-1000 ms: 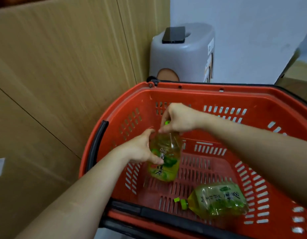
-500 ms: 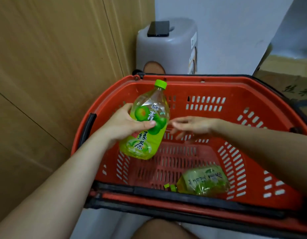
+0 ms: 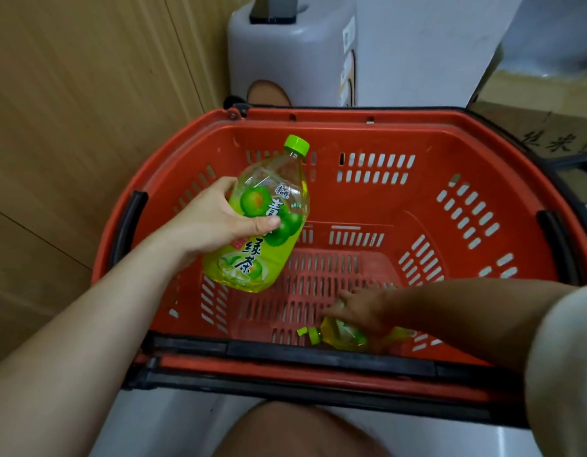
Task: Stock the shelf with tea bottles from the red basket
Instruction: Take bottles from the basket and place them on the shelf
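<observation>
While a bare knee (image 3: pixel 298 430) fills the bottom edge of the view, the red basket (image 3: pixel 417 133) sits just beyond it, its black-trimmed near rim closest to the person. Just inside that near rim, a lying tea bottle (image 3: pixel 343 338) rests on its side on the slotted floor, its green cap pointing left. The right hand (image 3: pixel 361 311) reaches down from the right, with a pale sleeve (image 3: pixel 562 374) at the frame's edge, and lies over this bottle's shoulder. That spot is dim and blurred, so I cannot tell whether the fingers are closed round it or only resting on it.

Farther in and to the left, the left hand (image 3: pixel 219 222) grips a held tea bottle (image 3: pixel 269 232) around its middle, thumb across the label and fingers behind. This bottle is lifted above the basket floor and tilted, base toward the person and green cap (image 3: pixel 296 145) leaning toward the far wall. It holds yellow-green liquid, and its label shows green fruit.

Behind the basket stands a grey bin (image 3: pixel 285 54) against a white wall. A wooden panel (image 3: pixel 71 110) runs along the left, and a cardboard box (image 3: pixel 549 127) sits at the far right.
</observation>
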{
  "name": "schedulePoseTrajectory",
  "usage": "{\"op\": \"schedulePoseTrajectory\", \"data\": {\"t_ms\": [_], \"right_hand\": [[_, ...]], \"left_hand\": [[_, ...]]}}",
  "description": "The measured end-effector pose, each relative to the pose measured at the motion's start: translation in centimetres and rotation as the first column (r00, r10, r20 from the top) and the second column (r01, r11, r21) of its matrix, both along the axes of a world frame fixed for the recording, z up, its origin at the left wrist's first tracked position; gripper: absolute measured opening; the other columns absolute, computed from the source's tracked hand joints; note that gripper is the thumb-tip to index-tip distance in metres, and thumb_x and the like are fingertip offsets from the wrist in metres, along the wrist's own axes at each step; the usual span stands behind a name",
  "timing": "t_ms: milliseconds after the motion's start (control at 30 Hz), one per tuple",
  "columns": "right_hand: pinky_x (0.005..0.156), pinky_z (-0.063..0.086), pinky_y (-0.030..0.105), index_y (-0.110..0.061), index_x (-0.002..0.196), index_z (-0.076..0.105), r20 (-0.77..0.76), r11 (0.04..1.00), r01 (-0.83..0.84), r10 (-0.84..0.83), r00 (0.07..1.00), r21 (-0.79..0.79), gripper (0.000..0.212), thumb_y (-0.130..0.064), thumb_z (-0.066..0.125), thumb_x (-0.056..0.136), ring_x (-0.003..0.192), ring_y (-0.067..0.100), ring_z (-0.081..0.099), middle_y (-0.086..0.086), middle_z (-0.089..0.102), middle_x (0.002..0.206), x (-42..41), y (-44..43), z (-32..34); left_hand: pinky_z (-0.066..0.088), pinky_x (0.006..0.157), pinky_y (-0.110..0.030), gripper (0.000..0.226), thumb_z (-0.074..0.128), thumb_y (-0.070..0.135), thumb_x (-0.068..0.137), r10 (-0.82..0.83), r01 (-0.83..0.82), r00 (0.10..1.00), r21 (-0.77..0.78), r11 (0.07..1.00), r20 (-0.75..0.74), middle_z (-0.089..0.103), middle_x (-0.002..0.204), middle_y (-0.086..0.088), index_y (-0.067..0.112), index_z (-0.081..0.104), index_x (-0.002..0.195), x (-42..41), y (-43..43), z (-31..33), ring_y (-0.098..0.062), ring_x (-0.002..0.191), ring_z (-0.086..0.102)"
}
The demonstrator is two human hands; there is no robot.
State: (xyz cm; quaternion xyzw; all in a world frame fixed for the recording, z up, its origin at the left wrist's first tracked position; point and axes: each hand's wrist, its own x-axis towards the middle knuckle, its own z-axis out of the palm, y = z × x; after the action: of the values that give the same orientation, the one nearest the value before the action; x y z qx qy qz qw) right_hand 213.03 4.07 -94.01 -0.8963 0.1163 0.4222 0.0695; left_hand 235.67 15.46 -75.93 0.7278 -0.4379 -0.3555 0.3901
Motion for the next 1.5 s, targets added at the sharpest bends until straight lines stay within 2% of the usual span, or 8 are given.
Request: {"op": "schedulePoseTrajectory", "data": {"t_ms": [167,400,533,700,833,967,1200,1500], "right_hand": [[0.101,0.044,0.036,-0.017,0.152,0.01,0.227,0.919,0.369,-0.393,0.891,0.14,0.114,-0.038,0.082,0.067,0.127,0.034,0.047,0.018,0.042,0.144,2.3,-1.7,3.3],[0.089,0.046,0.029,-0.016,0.149,0.015,0.548,0.779,0.512,-0.622,0.56,0.362,0.117,-0.056,0.081,0.061,0.115,0.029,0.056,0.014,0.056,0.131,6.4,-4.2,14.6],[0.093,0.047,0.036,-0.029,0.146,0.023,0.709,0.799,0.492,-0.566,0.42,0.346,0.12,-0.075,0.072,0.047,0.115,0.025,0.057,0.005,0.059,0.132,6.0,-3.5,22.8],[0.091,0.046,0.036,-0.037,0.143,0.026,0.823,0.796,0.447,-0.533,0.197,0.408,0.11,-0.076,0.069,0.05,0.117,0.024,0.056,0.004,0.057,0.134,6.7,-1.5,31.3],[0.089,0.047,0.034,-0.041,0.142,0.028,0.856,0.824,0.284,-0.516,0.021,0.489,0.116,-0.085,0.062,0.04,0.105,0.017,0.059,-0.007,0.06,0.125,9.0,2.1,37.0],[0.093,0.039,0.03,-0.04,0.143,0.029,0.852,0.845,0.115,-0.508,-0.129,0.522,0.116,-0.081,0.061,0.039,0.117,0.014,0.05,-0.007,0.051,0.136,12.6,7.0,41.3],[0.092,0.038,0.034,-0.043,0.141,0.03,0.843,0.856,-0.13,-0.515,-0.156,0.5,0.111,-0.079,0.062,0.041,0.122,0.017,0.049,-0.015,0.048,0.126,19.1,17.3,46.9],[0.094,0.049,0.045,-0.041,0.143,0.022,0.875,0.888,-0.185,-0.451,-0.178,0.42,0.109,-0.085,0.061,0.05,0.114,0.026,0.058,-0.001,0.058,0.13,26.7,27.9,49.1]], "left_hand": [[0.052,0.067,-0.021,0.082,0.087,0.045,0.046,0.019,-0.021,0.999,-0.057,0.998,-0.034,0.068,0.101,0.011,0.027,0.052,0.118,0.2,-0.3,0.3,-0.005,0.087,0.067],[0.053,0.064,-0.02,0.084,0.086,0.045,0.044,0.188,-0.227,0.968,-0.268,0.936,-0.164,0.074,0.096,0.005,0.024,0.058,0.12,1.0,0.1,2.3,-0.006,0.082,0.072],[0.05,0.05,-0.017,0.06,0.083,0.013,0.068,0.263,-0.365,0.918,-0.38,0.85,-0.296,0.074,0.076,0.005,0.007,0.057,0.121,1.0,1.5,6.2,-0.003,0.063,0.068],[0.06,0.073,-0.043,0.058,0.082,0.025,0.061,0.29,-0.447,0.882,-0.464,0.765,-0.371,0.075,0.098,-0.013,0.011,0.061,0.113,1.6,5.4,12.3,-0.031,0.086,0.073],[0.061,0.065,-0.038,0.056,0.074,0.03,0.059,0.331,-0.499,0.864,-0.548,0.671,-0.381,0.076,0.095,-0.012,0.013,0.061,0.11,2.0,10.4,16.9,-0.027,0.081,0.074],[0.061,0.062,-0.037,0.055,0.072,0.034,0.057,0.408,-0.531,0.846,-0.615,0.583,-0.343,0.077,0.092,-0.009,0.016,0.062,0.109,2.9,16.6,21.0,-0.025,0.078,0.075],[0.06,0.074,-0.041,0.059,0.075,0.036,0.058,0.618,-0.553,0.756,-0.717,0.424,-0.217,0.077,0.097,-0.007,0.017,0.062,0.112,5.6,27.9,27.3,-0.026,0.087,0.074],[0.055,0.088,-0.052,0.077,0.087,0.05,0.05,0.812,-0.63,0.553,-0.732,0.259,-0.188,0.076,0.102,-0.005,0.022,0.061,0.116,11.1,38.6,28.3,-0.028,0.095,0.072]]}}
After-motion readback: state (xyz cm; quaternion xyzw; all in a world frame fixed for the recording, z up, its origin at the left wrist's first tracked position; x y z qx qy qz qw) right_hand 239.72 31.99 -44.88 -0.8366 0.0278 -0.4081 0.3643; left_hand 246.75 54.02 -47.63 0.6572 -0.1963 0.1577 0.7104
